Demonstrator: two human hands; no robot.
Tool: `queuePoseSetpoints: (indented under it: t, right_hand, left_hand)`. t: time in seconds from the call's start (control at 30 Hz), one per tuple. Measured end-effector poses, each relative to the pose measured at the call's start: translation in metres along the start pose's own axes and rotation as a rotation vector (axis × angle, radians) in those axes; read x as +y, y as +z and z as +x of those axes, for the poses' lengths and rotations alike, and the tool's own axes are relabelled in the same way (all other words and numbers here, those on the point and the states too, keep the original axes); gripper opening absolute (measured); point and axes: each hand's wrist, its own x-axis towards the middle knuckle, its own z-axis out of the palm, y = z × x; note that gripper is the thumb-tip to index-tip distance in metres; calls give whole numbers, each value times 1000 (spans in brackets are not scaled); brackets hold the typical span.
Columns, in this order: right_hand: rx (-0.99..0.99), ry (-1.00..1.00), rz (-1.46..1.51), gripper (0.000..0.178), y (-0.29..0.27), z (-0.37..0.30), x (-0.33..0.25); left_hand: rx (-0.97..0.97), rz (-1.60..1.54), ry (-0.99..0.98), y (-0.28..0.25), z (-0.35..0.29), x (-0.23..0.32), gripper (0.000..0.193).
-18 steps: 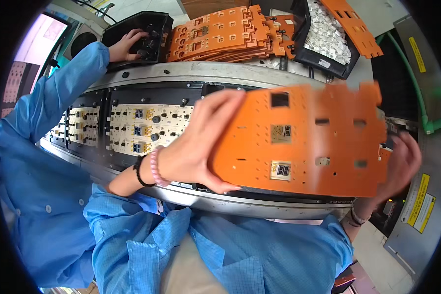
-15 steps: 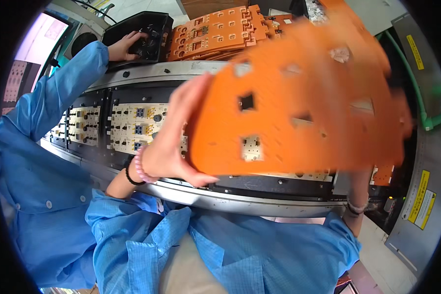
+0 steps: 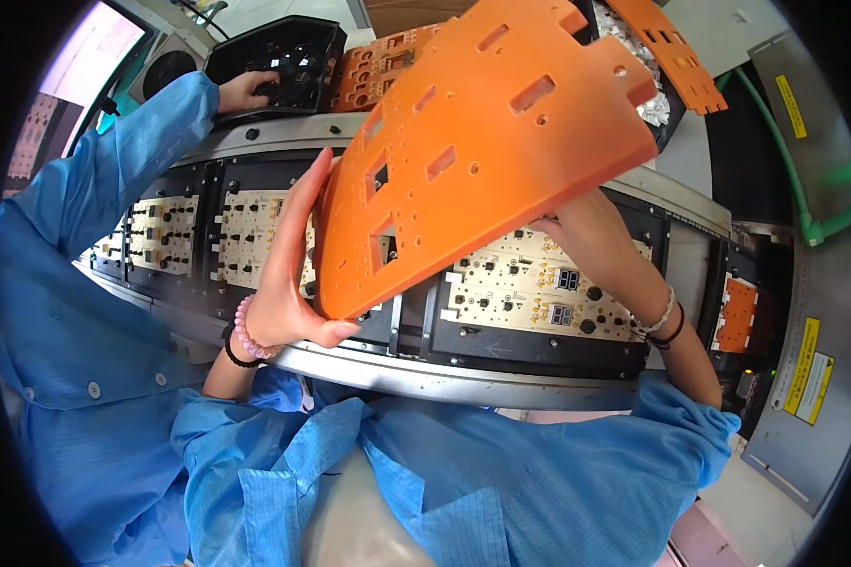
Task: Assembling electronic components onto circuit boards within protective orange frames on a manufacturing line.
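Note:
An orange slotted plate (image 3: 482, 142) is held up tilted over the work line, its right end raised. My left hand (image 3: 282, 274) grips its lower left edge, thumb below and fingers along the side. Under the right part of the plate, my right hand (image 3: 596, 236) holds the lower edge; its fingers are partly hidden behind the plate. Below lie cream circuit boards (image 3: 501, 283) with small dark displays and buttons, set in black carriers (image 3: 539, 354). The plate covers part of these boards.
A co-worker's hand (image 3: 246, 92) reaches into a black bin (image 3: 298, 47) at the far left. Stacked orange panels (image 3: 378, 66) stand beside it. Another orange panel (image 3: 671, 52) lies over a container of whitish pieces (image 3: 648, 109). Metal rails (image 3: 397, 378) border the line.
The plate has turned from nearly flat to steeply tilted and swung left, uncovering boards on the right. Both my hands moved left with it. The co-worker's hand stays at the bin.

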Motion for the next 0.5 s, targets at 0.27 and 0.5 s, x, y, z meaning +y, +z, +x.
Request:
queuePoseSetpoints:
  t: [0.27,0.5]
  right_hand:
    - [113,-148,96,15,12,-8,9]
    - [93,-63,408,30,4,-28,0]
  left_hand:
    - [-88,83,46,6,4,1,137]
    - [-115,198,102,9,4,10,137]
